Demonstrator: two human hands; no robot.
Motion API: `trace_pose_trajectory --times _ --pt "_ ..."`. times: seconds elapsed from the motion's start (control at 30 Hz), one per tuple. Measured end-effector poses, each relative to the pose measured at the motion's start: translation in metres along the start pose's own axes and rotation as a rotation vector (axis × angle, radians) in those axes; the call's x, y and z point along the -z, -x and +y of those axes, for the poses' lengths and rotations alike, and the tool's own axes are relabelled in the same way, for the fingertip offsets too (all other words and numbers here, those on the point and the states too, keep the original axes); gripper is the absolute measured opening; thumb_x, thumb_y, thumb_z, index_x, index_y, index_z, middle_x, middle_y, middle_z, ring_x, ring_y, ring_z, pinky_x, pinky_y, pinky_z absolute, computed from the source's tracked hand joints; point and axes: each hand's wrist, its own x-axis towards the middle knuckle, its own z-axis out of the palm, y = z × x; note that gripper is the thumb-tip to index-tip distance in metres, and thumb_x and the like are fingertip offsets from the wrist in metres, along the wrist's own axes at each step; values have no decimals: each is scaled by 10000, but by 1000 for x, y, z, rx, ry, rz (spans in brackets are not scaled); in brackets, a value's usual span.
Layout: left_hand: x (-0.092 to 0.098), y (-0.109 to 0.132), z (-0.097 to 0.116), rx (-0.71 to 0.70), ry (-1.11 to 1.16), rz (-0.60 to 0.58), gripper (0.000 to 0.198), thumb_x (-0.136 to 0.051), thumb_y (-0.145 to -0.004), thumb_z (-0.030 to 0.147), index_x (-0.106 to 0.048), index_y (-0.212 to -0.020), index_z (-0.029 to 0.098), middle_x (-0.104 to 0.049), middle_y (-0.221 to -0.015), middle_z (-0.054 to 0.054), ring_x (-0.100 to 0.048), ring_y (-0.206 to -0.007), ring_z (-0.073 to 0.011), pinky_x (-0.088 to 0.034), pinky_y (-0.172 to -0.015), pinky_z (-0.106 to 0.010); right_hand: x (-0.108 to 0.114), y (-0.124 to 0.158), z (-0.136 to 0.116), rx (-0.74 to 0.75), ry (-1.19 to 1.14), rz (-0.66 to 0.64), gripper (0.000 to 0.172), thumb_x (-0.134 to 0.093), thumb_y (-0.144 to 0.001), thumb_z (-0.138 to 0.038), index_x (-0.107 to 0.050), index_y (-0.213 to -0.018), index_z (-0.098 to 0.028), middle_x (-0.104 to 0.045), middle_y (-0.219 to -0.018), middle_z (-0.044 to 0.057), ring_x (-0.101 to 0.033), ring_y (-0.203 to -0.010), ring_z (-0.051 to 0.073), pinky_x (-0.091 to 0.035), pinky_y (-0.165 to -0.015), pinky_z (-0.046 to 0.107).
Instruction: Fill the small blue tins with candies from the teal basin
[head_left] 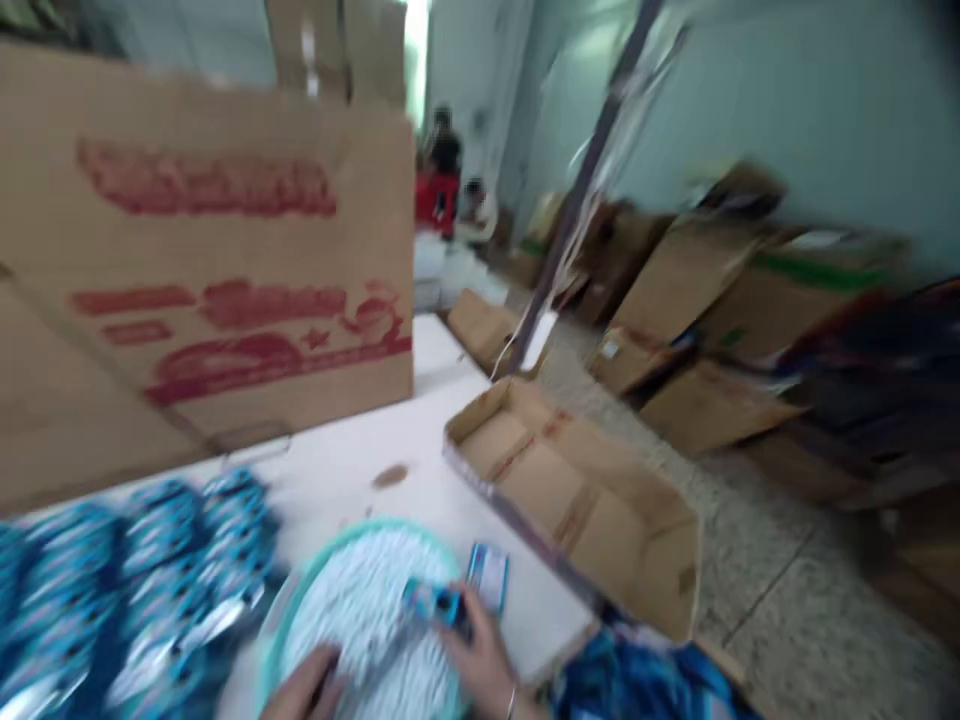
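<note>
I held a small blue packet (431,600) above a green basin (296,590).
My right hand (480,645) was clamped on the packet, over the basin's white contents (352,595); my left hand (304,685) was curled at the near side, too blurred to tell whether it gripped anything. A flat blue-edged piece (491,575) lay on the white table (330,475), just right of the basin.

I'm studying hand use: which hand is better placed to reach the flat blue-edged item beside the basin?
Probably the right hand: it is much closer to the flat blue-edged item, though it holds a small blue packet. The left hand is toward the basin's left side.
</note>
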Motion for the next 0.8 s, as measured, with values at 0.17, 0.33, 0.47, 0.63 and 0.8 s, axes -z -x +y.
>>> trace_pose_trajectory --times 0.17,0.33,0.47,0.63,0.8 --pt "22 91 -14 -113 -55 -112 244 -451 -919 400 -584 -988 206 -635 -899 -49 -603 -830 -189 -492 -777 -318 -7 40 25 -18 -81 -182 323 -577 -829 -314 -588 -1126 -184 -650 -1113 126 -602 -1071 292 -479 -956 516" --pt "47 81 24 -233 -285 -257 182 -434 -947 305 -550 -1026 189 -627 -939 -56 -598 -822 -180 -470 -722 -286 -11 40 19 151 -58 -241 397 -541 -771 -145 -581 -1159 -216 -647 -1131 104 -586 -1095 277 -476 -979 501" --pt "54 75 66 -185 -558 -400 175 -444 -940 249 -558 -1047 171 -638 -998 -78 -632 -874 -225 -490 -715 -323 -14 43 10 256 -23 -248 451 -504 -759 -88 -561 -1190 -209 -643 -1147 110 -581 -1106 272 -487 -976 496" --pt "54 76 114 -124 -812 -451 231 -391 -921 107 -538 -1096 144 -638 -978 -94 -656 -860 -253 -511 -667 -336 -18 46 10 319 -11 -249 450 -493 -762 -82 -551 -1188 -212 -647 -1137 111 -590 -1095 272 -499 -966 503" --pt "60 82 124 -138 -835 -428 217 -363 -938 109 -568 -997 149 -620 -933 -98 -638 -879 -253 -514 -675 -334 -18 47 11 294 -7 -226 452 -491 -766 -93 -535 -1200 -210 -639 -1156 114 -588 -1108 265 -498 -968 489"
